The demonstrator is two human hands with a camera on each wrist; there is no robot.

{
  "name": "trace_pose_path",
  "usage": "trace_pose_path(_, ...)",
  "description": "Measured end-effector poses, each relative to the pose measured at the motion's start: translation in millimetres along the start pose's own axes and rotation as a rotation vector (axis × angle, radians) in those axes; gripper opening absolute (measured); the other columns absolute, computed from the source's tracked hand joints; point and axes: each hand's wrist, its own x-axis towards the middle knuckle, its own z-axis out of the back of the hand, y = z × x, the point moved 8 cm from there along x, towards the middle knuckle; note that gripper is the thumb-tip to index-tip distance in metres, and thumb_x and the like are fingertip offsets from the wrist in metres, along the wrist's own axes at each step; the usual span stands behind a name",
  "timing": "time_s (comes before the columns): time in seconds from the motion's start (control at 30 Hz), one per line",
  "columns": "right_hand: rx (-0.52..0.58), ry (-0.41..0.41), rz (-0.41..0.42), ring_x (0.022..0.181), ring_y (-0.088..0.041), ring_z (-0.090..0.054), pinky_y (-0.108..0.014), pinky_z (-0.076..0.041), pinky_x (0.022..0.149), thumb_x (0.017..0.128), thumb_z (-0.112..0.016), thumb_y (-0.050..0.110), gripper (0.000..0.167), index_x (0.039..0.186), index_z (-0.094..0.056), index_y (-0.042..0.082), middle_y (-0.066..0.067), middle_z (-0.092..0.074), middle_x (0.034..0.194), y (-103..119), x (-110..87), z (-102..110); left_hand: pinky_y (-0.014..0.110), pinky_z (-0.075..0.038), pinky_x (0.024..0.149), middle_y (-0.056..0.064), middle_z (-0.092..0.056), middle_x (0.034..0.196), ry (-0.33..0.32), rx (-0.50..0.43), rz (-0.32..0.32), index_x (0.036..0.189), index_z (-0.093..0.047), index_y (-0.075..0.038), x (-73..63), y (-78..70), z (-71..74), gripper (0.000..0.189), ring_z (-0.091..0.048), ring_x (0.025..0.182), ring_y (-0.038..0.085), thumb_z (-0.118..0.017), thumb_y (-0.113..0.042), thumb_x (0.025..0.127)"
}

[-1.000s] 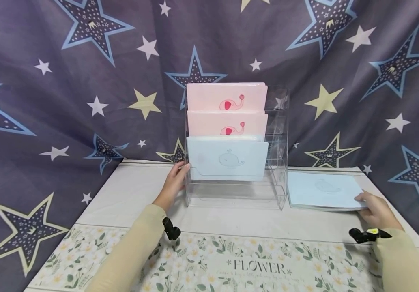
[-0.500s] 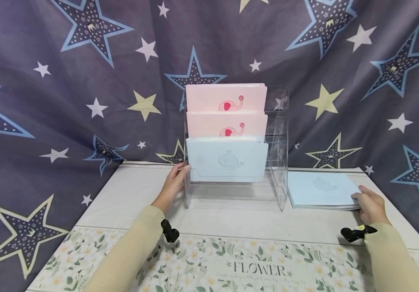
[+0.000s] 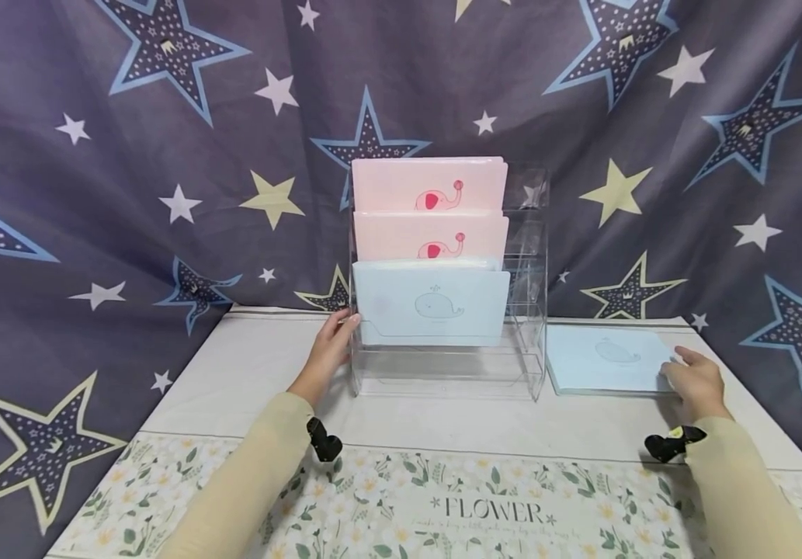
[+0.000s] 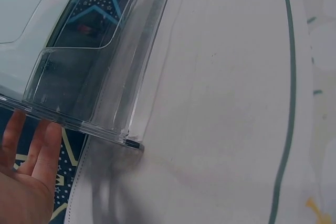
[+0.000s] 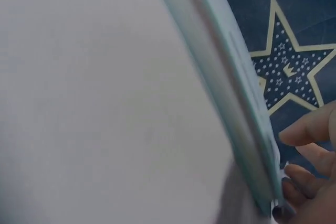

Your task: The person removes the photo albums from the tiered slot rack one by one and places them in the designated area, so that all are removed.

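Observation:
A transparent tiered rack (image 3: 442, 380) stands upright on the table. Its two upper tiers hold pink elephant-print notebooks (image 3: 432, 182), and a pale blue whale-print notebook (image 3: 435, 303) fronts the tier below. My left hand (image 3: 331, 341) touches the rack's left side, fingertips against the clear panel in the left wrist view. To the right of the rack lies a flat stack of blue whale-print notebooks (image 3: 603, 361). My right hand (image 3: 697, 380) is at the right edge of that stack. In the right wrist view its loosely bent fingers (image 5: 310, 129) are close beside the layered edge.
The lowest front tier of the rack shows only clear plastic. A floral mat (image 3: 359, 497) lettered FLOWER covers the table's near part. Right behind the table hangs a dark curtain (image 3: 219, 147) with stars. White tabletop (image 3: 442, 423) shows between rack and mat.
My right hand has moved left and slightly up along the stack's right edge. The top blue notebook has shifted a little left. My left hand stays at the rack's side.

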Motion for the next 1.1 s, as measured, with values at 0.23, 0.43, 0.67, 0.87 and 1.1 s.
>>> trace_pose_path(0.23, -0.041, -0.056, 0.151, 0.144, -0.039, -0.029, -0.049, -0.03, 0.115, 0.095, -0.051, 0.017, 0.061, 0.153, -0.037, 0.005, -0.022, -0.031, 0.157, 46.6, -13.2, 1.2, 0.058, -0.039, 0.107, 0.014, -0.043, 0.151, 0.009, -0.011, -0.001, 0.151, -0.041, -0.019, 1.6, 0.9, 0.5, 0.065, -0.04, 0.139, 0.034, -0.054, -0.056, 0.099)
trace_pose_path(0.43, 0.004, -0.038, 0.275, 0.127, -0.029, -0.049, -0.041, -0.045, 0.101, 0.099, -0.053, 0.02, 0.056, 0.152, -0.041, 0.005, -0.021, -0.045, 0.149, 93.0, -34.5, -10.7, 0.06, -0.036, 0.109, 0.015, -0.037, 0.155, 0.026, -0.028, -0.01, 0.154, -0.037, -0.017, 1.0, -2.5, -0.2, 0.065, -0.035, 0.142, 0.034, -0.052, -0.053, 0.101)
trace_pose_path(0.67, 0.229, 0.077, 0.572, 0.094, 0.004, -0.058, -0.011, -0.046, 0.08, 0.101, -0.059, 0.012, 0.036, 0.136, -0.058, 0.006, 0.014, -0.066, 0.105, 144.0, -76.1, -26.9, 0.059, -0.038, 0.107, 0.014, -0.041, 0.152, 0.02, -0.019, -0.004, 0.152, -0.039, -0.019, 2.6, 0.7, -1.3, 0.065, -0.038, 0.14, 0.034, -0.053, -0.055, 0.1)
trace_pose_path(0.87, 0.3, 0.319, 0.748, 0.091, -0.002, -0.066, -0.016, -0.053, 0.079, 0.103, -0.058, 0.011, 0.031, 0.133, -0.056, 0.007, 0.004, -0.071, 0.105, 178.4, -110.5, -60.2, 0.058, -0.041, 0.105, 0.013, -0.044, 0.149, 0.009, -0.006, -0.012, 0.15, -0.042, -0.019, 1.8, 1.8, -1.0, 0.065, -0.041, 0.137, 0.034, -0.053, -0.058, 0.098)
trace_pose_path(1.1, 0.123, 0.525, 0.738, 0.119, -0.013, -0.057, -0.022, -0.046, 0.099, 0.103, -0.059, 0.024, 0.054, 0.149, -0.041, 0.002, -0.02, -0.055, 0.139, 192.3, -132.5, -107.8, 0.058, -0.041, 0.105, 0.013, -0.044, 0.149, 0.007, -0.009, -0.015, 0.15, -0.042, -0.019, 0.7, 0.3, -0.2, 0.064, -0.042, 0.136, 0.033, -0.053, -0.057, 0.099)
